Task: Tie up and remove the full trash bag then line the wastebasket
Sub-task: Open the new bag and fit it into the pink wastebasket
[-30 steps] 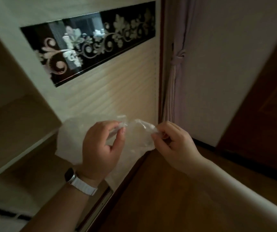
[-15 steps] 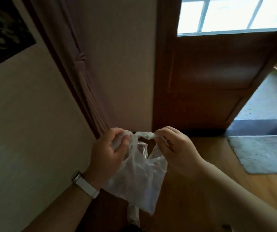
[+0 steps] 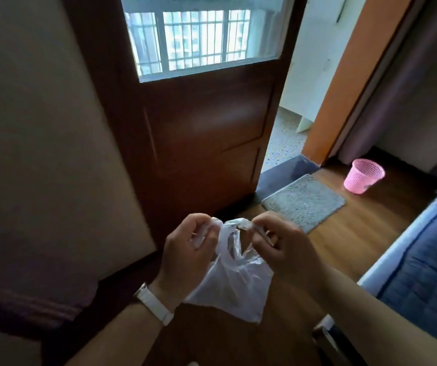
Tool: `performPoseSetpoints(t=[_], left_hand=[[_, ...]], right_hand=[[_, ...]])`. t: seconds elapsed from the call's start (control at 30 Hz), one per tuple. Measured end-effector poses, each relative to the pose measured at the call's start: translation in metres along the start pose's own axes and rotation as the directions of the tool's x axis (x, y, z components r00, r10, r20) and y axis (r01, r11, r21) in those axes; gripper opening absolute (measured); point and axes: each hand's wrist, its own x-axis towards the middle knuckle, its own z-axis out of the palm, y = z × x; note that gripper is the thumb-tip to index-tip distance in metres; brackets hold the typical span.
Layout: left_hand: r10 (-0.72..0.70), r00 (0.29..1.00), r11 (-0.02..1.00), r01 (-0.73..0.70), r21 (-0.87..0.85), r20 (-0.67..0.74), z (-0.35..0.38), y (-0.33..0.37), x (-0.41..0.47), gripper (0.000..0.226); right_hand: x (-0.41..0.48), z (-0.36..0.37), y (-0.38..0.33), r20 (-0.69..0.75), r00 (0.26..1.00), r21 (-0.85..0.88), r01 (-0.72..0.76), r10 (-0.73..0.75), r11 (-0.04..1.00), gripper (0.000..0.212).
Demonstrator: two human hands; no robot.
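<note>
A thin white plastic bag (image 3: 234, 289) hangs between my hands at chest height, limp and flat. My left hand (image 3: 188, 252), with a white watch on its wrist, pinches one handle of the bag. The other handle is pinched by my right hand (image 3: 278, 249), and the two handles are pulled slightly apart. A pink mesh wastebasket (image 3: 362, 176) stands on the wooden floor at the far right, near the wall, with no liner visible in it. It is well away from both hands.
A dark wooden door (image 3: 201, 122) with a barred window stands open ahead. A grey mat (image 3: 303, 200) lies at the doorway threshold. A blue bed edge (image 3: 423, 262) runs along the right. A beige cabinet side (image 3: 40, 154) fills the left.
The view has swung right from the cabinet to the door, bringing the mat and pink wastebasket into sight. Both hands keep hold of the bag, which now hangs down by its handles.
</note>
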Motion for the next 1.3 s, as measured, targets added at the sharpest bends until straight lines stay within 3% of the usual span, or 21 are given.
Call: performPoseSetpoints(t=[0.33,0.53,0.87,1.2,1.3], left_hand=[[-0.021,0.981,0.992,0.044,-0.117,0.191,0.085,-0.019,0.092,0.013],[-0.058,0.972,0.996,0.070,-0.047,0.226,0.150,-0.031,0.144,0.007],[-0.090,0.907,0.978,0.157,-0.134,0.411,0.309,-0.012,0.217,0.006],[-0.009,0.926,0.996,0.043,-0.084,0.376,0.462,0.011,0.283,0.008],[0.003,0.937,0.995,0.032,-0.094,0.349,0.505,0.011,0.311,0.009]], right_hand=[[0.028,-0.028,0.051,-0.214,0.945,-0.048,-0.263,0.247,0.964,0.007],[0.052,-0.064,0.114,-0.217,0.947,0.012,-0.242,0.239,0.970,0.010],[0.118,-0.143,0.266,-0.322,0.911,-0.023,-0.280,0.258,0.960,0.006],[0.143,-0.234,0.372,-0.429,0.849,-0.201,-0.422,0.308,0.884,0.026],[0.144,-0.248,0.406,-0.455,0.819,-0.256,-0.497,0.350,0.829,0.043]])
